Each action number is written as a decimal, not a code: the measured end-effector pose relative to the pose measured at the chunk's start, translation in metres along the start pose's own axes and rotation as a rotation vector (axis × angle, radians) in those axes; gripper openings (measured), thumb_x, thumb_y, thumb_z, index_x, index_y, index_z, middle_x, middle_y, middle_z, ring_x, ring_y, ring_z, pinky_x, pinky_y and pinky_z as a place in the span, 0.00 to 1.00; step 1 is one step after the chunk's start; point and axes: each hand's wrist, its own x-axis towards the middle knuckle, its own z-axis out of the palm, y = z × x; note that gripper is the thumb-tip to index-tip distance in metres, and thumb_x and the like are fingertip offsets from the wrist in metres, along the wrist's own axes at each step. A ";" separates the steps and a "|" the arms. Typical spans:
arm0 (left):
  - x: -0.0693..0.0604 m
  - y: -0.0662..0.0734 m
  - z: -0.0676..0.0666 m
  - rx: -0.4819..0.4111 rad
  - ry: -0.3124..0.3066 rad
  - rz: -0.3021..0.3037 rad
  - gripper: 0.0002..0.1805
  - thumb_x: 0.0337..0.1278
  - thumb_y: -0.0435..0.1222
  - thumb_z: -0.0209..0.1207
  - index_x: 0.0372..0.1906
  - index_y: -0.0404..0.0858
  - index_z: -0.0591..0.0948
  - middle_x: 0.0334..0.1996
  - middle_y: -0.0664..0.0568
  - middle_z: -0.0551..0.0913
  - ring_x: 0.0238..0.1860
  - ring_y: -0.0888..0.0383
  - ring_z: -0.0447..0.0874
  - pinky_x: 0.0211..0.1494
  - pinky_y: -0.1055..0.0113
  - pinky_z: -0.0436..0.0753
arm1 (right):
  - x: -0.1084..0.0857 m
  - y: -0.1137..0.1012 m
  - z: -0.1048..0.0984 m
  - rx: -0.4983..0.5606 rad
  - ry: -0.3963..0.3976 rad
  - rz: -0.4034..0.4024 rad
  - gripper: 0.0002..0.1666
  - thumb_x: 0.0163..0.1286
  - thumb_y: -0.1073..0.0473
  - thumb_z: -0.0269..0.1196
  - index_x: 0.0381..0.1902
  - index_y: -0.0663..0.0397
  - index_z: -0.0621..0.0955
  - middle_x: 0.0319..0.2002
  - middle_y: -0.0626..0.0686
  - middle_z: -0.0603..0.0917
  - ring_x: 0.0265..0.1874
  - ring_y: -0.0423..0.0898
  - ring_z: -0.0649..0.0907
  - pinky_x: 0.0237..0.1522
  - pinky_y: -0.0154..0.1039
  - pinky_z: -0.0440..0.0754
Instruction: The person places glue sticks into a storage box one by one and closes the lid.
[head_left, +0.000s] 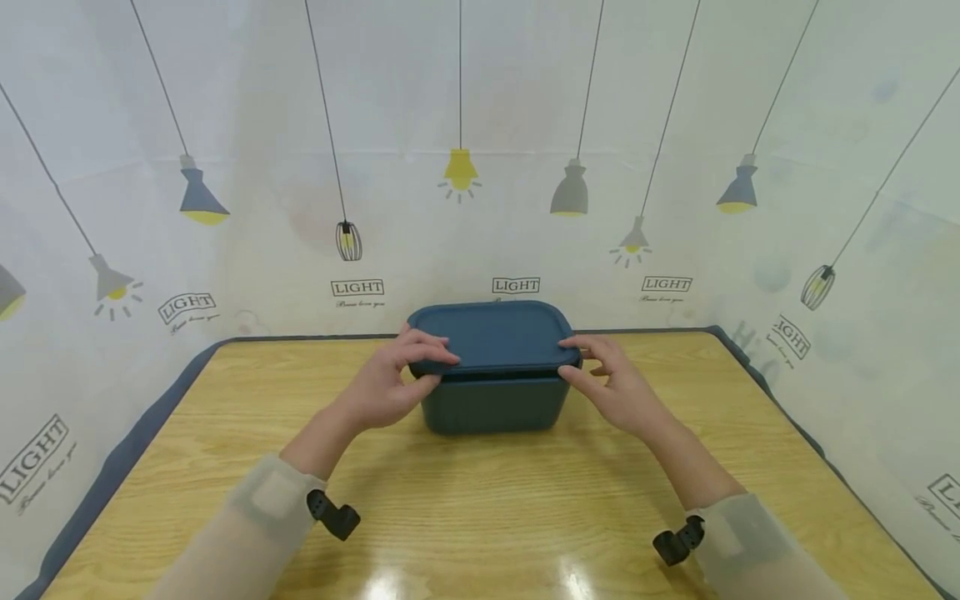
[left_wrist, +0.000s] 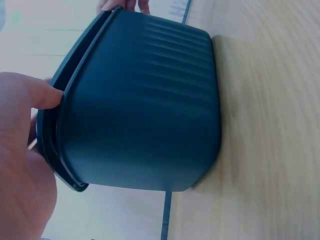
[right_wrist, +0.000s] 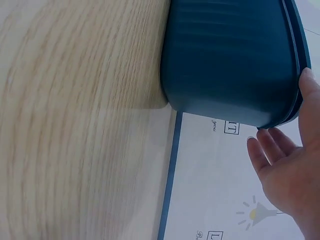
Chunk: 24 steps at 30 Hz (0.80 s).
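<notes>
A dark teal plastic box [head_left: 495,407] stands upright at the back middle of the table. Its blue lid [head_left: 491,333] lies over the top, with a dark gap along the front between lid and rim. At the lid's left end, my left hand [head_left: 386,379] holds the edge, thumb at the front rim and fingers on top. My right hand [head_left: 617,385] pinches the right end likewise, thumb at the front corner. In the right wrist view its other fingers [right_wrist: 272,145] reach below the lid's end. What the box contains is hidden.
The wooden table [head_left: 480,500] runs up to a light fabric backdrop [head_left: 465,100] printed with hanging lamps, which rises close behind the box and along both sides. A dark blue band [head_left: 322,337] marks the table's back edge.
</notes>
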 end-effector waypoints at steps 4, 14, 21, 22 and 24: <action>-0.008 -0.001 0.003 0.045 0.055 -0.048 0.14 0.72 0.28 0.67 0.57 0.41 0.92 0.62 0.43 0.85 0.71 0.42 0.81 0.67 0.40 0.82 | -0.003 0.000 0.000 -0.012 0.015 -0.006 0.25 0.85 0.49 0.64 0.73 0.49 0.78 0.77 0.62 0.69 0.72 0.65 0.75 0.69 0.70 0.77; -0.023 -0.007 0.010 0.121 0.143 0.018 0.13 0.64 0.30 0.76 0.52 0.43 0.94 0.55 0.48 0.89 0.64 0.45 0.86 0.61 0.46 0.87 | -0.012 0.003 0.000 -0.007 0.001 -0.018 0.26 0.82 0.50 0.68 0.73 0.48 0.80 0.89 0.56 0.59 0.84 0.63 0.65 0.72 0.68 0.77; -0.022 -0.014 0.019 0.150 0.221 0.124 0.08 0.68 0.28 0.72 0.49 0.37 0.93 0.49 0.48 0.89 0.54 0.49 0.86 0.52 0.54 0.87 | -0.005 0.002 0.005 -0.061 0.036 0.007 0.26 0.85 0.43 0.63 0.71 0.49 0.80 0.86 0.54 0.65 0.81 0.61 0.71 0.74 0.68 0.74; -0.021 -0.014 0.020 0.157 0.227 0.124 0.08 0.70 0.28 0.70 0.49 0.36 0.93 0.48 0.48 0.89 0.53 0.49 0.86 0.51 0.54 0.86 | -0.004 0.002 0.006 -0.076 0.044 0.010 0.26 0.86 0.43 0.62 0.71 0.50 0.80 0.86 0.55 0.65 0.80 0.61 0.72 0.74 0.68 0.74; -0.017 -0.013 0.019 0.169 0.230 0.090 0.08 0.73 0.30 0.68 0.51 0.35 0.92 0.50 0.46 0.88 0.53 0.47 0.85 0.52 0.52 0.85 | -0.001 0.001 0.009 -0.101 0.055 0.007 0.28 0.86 0.43 0.61 0.74 0.51 0.78 0.84 0.58 0.67 0.76 0.62 0.74 0.73 0.67 0.75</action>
